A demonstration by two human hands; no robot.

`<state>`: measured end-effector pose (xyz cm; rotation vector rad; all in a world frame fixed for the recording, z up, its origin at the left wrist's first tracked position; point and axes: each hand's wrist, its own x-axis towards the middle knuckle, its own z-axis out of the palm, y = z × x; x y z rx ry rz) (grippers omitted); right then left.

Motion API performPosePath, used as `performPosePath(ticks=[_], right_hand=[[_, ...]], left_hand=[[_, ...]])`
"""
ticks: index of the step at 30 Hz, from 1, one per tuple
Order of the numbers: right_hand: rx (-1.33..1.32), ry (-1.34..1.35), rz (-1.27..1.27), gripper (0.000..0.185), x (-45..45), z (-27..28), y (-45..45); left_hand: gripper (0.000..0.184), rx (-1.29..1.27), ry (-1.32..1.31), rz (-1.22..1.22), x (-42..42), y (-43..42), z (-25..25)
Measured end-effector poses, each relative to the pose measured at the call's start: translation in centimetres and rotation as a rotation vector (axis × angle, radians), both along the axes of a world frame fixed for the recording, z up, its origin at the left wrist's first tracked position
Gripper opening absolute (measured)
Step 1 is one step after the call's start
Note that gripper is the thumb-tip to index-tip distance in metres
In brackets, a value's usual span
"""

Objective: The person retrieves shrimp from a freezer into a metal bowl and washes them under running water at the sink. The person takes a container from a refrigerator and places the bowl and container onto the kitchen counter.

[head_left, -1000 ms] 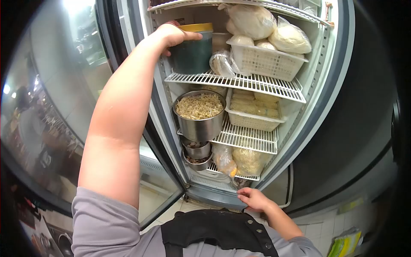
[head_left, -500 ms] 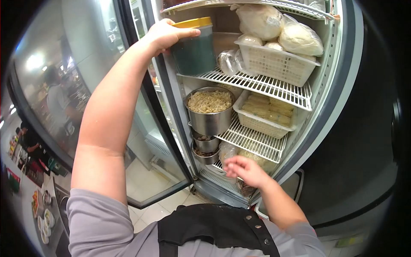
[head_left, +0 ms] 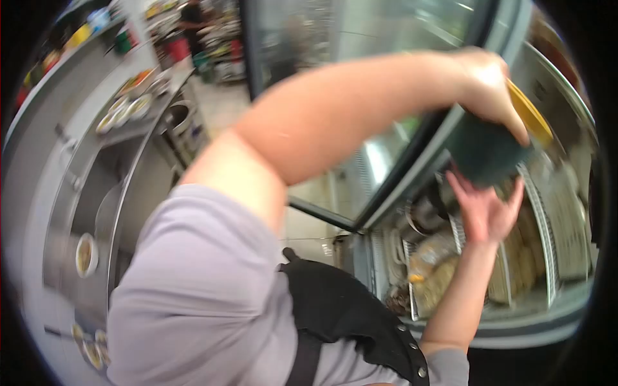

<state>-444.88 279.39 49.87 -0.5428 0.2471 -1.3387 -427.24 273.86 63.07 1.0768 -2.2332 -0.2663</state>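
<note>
A dark green plastic tub [head_left: 486, 151] with a yellow rim [head_left: 531, 114] is tilted in front of the fridge shelves. My left hand [head_left: 486, 80] is closed over its top edge, the thumb lying along the near side. Against the underside of the tub is my right hand [head_left: 483, 209], palm facing me and fingers spread round the base; its middle fingertips are hidden behind the tub. Motion blurs both the tub and my left hand. Below it, a steel pot [head_left: 425, 215] is partly visible on a shelf.
The open glass door [head_left: 380, 212] stands left of the shelves. Wire racks [head_left: 544, 238] hold a pale basket [head_left: 570, 225] and bagged food [head_left: 434, 251]. A steel counter [head_left: 138, 161] with several bowls runs along the left. A person [head_left: 193, 22] stands in the background.
My view has swung left. My left hand has tilted the tub and moved it off its shelf. My right hand has risen from the lower shelves to the tub's base.
</note>
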Motion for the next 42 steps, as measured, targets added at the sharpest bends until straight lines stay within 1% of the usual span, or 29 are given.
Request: performPosePath(ticks=[3,4,5,7,9,10,11,13,14,16,17,19,20,21,23,25,27,28,30,31,32,33,34,35,36,37,39,40,42], right_hand=[[0.152,-0.037,-0.088,0.065,2.9,-2.7,0.4],[0.191,0.032,-0.177,0.058,4.5,-3.0,1.3],[0.222,0.088,-0.266,0.056,5.9,-3.8,1.6],[0.276,0.112,-0.216,0.057,7.3,-5.8,1.4],[0.367,0.116,-0.202,0.058,8.4,-8.2,1.7],[0.353,0.106,-0.193,0.059,9.1,-10.2,2.1],[0.327,0.092,-0.155,0.059,9.5,-12.4,1.8],[0.353,0.048,-0.145,0.065,10.5,-14.5,2.0],[0.374,0.047,-0.147,0.070,11.5,-14.8,2.5],[0.428,0.025,-0.164,0.071,13.3,-15.6,2.8],[0.458,0.009,-0.197,0.072,13.8,-16.1,3.1],[0.446,0.022,-0.201,0.072,14.3,-17.3,3.9],[0.372,-0.008,-0.147,0.073,14.3,-18.1,4.3],[0.470,-0.089,-0.210,0.072,15.2,-17.7,4.7],[0.382,-0.110,-0.166,0.071,15.5,-19.0,6.0],[0.442,-0.104,-0.206,0.070,16.0,-19.7,7.8],[0.474,-0.090,-0.207,0.068,16.5,-20.1,9.8],[0.474,-0.082,-0.195,0.067,16.7,-20.1,10.7],[0.496,-0.117,-0.160,0.064,17.3,-19.3,12.7],[0.492,-0.087,-0.164,0.063,17.2,-19.4,13.6],[0.489,-0.062,-0.172,0.063,16.9,-20.0,14.5],[0.485,-0.038,-0.183,0.062,16.6,-20.6,15.6],[0.569,-0.080,-0.193,0.061,16.2,-21.2,16.7],[0.575,-0.088,-0.186,0.058,15.9,-21.5,17.6],[0.577,-0.077,-0.193,0.062,15.9,-21.8,18.6],[0.582,-0.066,-0.193,0.065,15.7,-22.0,19.5],[0.566,-0.052,-0.165,0.064,14.5,-22.9,21.6],[0.559,-0.045,-0.146,0.064,14.1,-23.5,22.8],[0.610,0.002,-0.158,0.061,12.9,-25.0,25.2]], left_hand=[[0.098,-0.002,0.146,0.017,2.1,1.4,-5.3],[0.097,0.013,0.182,-0.011,2.7,2.1,-6.6],[0.094,0.048,0.216,-0.004,3.6,2.7,-7.9],[0.093,0.080,0.250,-0.005,4.7,2.9,-10.7],[0.091,0.178,0.224,-0.048,6.4,3.4,-12.7],[0.090,0.154,0.233,-0.012,7.8,4.3,-15.1],[0.091,0.154,0.239,-0.043,8.5,4.5,-16.2],[0.092,0.260,0.230,-0.122,11.0,5.7,-16.9],[0.094,0.174,0.284,-0.148,12.5,5.8,-17.1],[0.098,0.022,0.401,-0.218,15.5,5.6,-17.6],[0.094,-0.306,0.476,-0.241,18.0,5.0,-16.8],[0.052,-0.810,0.258,0.074,25.1,3.5,-14.5],[0.050,-0.897,0.406,0.184,28.3,2.1,-13.8],[0.049,-0.901,0.656,0.264,31.7,0.7,-13.2],[0.048,-0.770,1.048,0.398,37.9,-3.0,-12.5],[0.048,-0.545,1.150,0.411,43.9,-8.0,-13.9],[0.056,0.126,1.207,0.313,47.9,-11.7,-16.3],[0.056,0.360,1.171,0.249,46.9,-11.9,-16.5],[0.053,0.333,1.249,0.097,44.6,-11.8,-17.6],[0.052,0.316,1.284,0.016,43.6,-12.0,-18.2],[0.050,0.178,1.268,0.094,43.7,-13.0,-18.9],[0.050,0.192,1.276,0.076,43.5,-12.6,-18.6],[0.050,0.208,1.285,0.060,43.3,-11.9,-18.5],[0.050,0.221,1.294,0.046,42.5,-10.8,-18.2],[0.049,0.242,1.299,0.067,41.9,-9.1,-18.0],[0.050,0.219,1.300,0.078,41.3,-7.7,-17.9],[0.051,0.163,1.295,0.118,40.3,-4.7,-17.9],[0.053,0.132,1.360,0.191,39.0,-2.6,-17.8],[0.056,0.006,1.368,0.202,38.9,-0.7,-19.6]])
